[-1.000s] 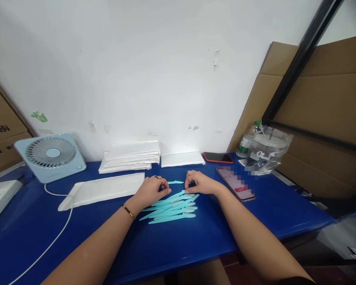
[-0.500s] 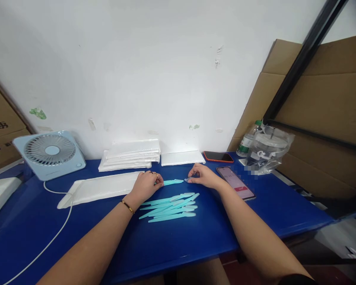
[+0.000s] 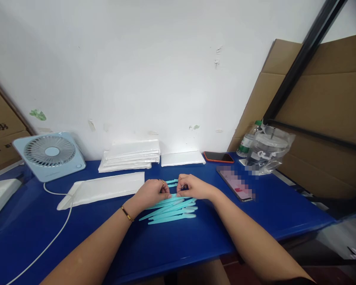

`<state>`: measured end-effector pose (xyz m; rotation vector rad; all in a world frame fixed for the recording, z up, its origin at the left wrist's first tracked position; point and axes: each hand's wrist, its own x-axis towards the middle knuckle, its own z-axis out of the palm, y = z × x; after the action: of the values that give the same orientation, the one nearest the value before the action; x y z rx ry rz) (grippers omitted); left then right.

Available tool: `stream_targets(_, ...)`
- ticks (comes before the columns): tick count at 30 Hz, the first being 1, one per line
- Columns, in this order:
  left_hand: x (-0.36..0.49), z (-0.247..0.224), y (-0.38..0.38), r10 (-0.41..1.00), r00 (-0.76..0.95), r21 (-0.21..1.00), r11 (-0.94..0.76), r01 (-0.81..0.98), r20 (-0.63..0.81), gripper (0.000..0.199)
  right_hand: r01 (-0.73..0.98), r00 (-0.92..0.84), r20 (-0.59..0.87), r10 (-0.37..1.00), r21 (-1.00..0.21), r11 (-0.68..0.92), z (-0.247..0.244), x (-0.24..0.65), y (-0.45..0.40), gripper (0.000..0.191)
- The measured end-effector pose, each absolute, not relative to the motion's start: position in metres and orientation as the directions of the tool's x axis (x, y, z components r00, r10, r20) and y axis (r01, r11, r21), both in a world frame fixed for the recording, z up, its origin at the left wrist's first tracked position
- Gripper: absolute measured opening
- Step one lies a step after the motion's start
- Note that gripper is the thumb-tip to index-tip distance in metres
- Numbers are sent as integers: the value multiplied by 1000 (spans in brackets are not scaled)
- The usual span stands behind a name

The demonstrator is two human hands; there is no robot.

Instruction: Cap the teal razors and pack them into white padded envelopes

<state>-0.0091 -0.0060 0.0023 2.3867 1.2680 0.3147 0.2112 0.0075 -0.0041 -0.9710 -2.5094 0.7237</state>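
Observation:
Slim turquoise eyebrow razors (image 3: 169,211) lie in a loose pile at the middle of the blue table. Over the pile's far edge, my left hand (image 3: 152,192) pinches one eyebrow razor (image 3: 173,195) between thumb and fingers. My right hand (image 3: 192,186) is closed on the same razor, close to the left fingertips. Fingers cover most of that razor, and whether a clear cap is on it cannot be seen. Just behind the fingers, two more turquoise razors (image 3: 172,185) lie side by side, partly hidden.
A long white packet (image 3: 106,189) lies left of my hands. Stacked white packets (image 3: 130,154) and a single white packet (image 3: 182,158) rest by the wall. Two phones (image 3: 218,157) lie to the right, near a bagged cup (image 3: 267,150) and bottle. A blue fan (image 3: 50,154) trails its cable left.
My right hand, which held a small clear piece, has moved left and nearer. My left hand has left a razor behind the pile and come down to one at the pile's far edge.

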Motion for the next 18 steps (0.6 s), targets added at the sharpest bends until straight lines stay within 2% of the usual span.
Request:
stream_targets(8,-13,-5,14,893,422,352,-450,821,159,22,683,-474,183,862,-541,490,-6,250,25,19)
stream_targets(12,-10,-2,5,858,474,355,-513,781,196,24,616,-585,147,798,-559,555,2,248,15,21)
stream_targets(15,-6,1,-4,809,574,368,-575,731,123,25,608,-674,62,736,-519,601,3,237,8,21)
stream_targets(18,-3,2,-8,783,618,366,-595,715,65,24,633,-672,32,740,-493,597,-1,229,6,18)
